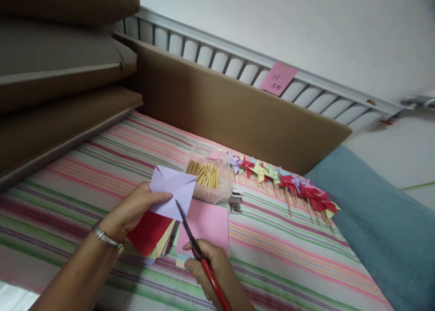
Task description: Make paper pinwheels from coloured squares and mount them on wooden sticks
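My left hand [139,207], with a silver bracelet at the wrist, pinches a lilac square of paper [173,186], thumb on top. Slits run inward from its upper corners. In my right hand [217,265] is a pair of scissors [213,279] with red handles. Its blades reach up to the paper's lower edge, the tip near its middle; I cannot tell whether they are cutting. Beneath my left hand lies a stack of coloured paper with a red sheet [149,232] on top. A pink-topped stack [212,225] lies beside it, partly behind the scissors.
A clear plastic box [223,186] holds many thin wooden sticks [205,174]. Next to it is a small open box of metal bits [234,206]. Finished paper pinwheels [287,182] on sticks line the right. A brown board [220,102] stands behind; folded cushions [64,93] rise at left.
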Demonstrator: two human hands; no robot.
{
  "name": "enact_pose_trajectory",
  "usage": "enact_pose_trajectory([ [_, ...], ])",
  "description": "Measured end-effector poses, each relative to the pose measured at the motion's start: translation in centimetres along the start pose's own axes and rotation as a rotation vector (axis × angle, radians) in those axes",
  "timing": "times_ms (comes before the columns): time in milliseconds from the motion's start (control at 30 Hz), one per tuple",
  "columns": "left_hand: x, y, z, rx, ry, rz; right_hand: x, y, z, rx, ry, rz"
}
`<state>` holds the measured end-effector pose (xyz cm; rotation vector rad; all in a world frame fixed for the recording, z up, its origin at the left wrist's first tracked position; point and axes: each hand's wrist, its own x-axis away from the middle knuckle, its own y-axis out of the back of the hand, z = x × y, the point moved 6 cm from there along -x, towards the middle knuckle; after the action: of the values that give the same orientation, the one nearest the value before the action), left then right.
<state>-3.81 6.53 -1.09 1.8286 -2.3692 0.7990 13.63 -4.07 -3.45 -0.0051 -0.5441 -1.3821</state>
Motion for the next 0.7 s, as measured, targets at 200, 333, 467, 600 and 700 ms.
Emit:
enact_pose_trajectory([
  [200, 0.2, -0.5, 0.0, 0.025, 0.004, 0.027, -0.1, 0.0, -0.1, -0.017, 0.016, 0.012],
  [333, 0.1, -0.4, 0.2, 0.015, 0.002, 0.037, 0.0, -0.1, -0.4, -0.009, -0.005, 0.008],
  [467, 0.1, -0.4, 0.0, 0.018, -0.011, 0.035, 0.2, 0.1, 0.3, 0.013, 0.024, 0.01],
  [600, 0.2, -0.5, -0.1, 0.011, -0.005, 0.037, 0.3, 0.2, 0.7, 0.032, 0.042, 0.02],
  [700, 0.2, -0.6, 0.0, 0.01, 0.008, 0.046, 0.2, 0.2, 0.6, 0.043, 0.04, 0.022],
])
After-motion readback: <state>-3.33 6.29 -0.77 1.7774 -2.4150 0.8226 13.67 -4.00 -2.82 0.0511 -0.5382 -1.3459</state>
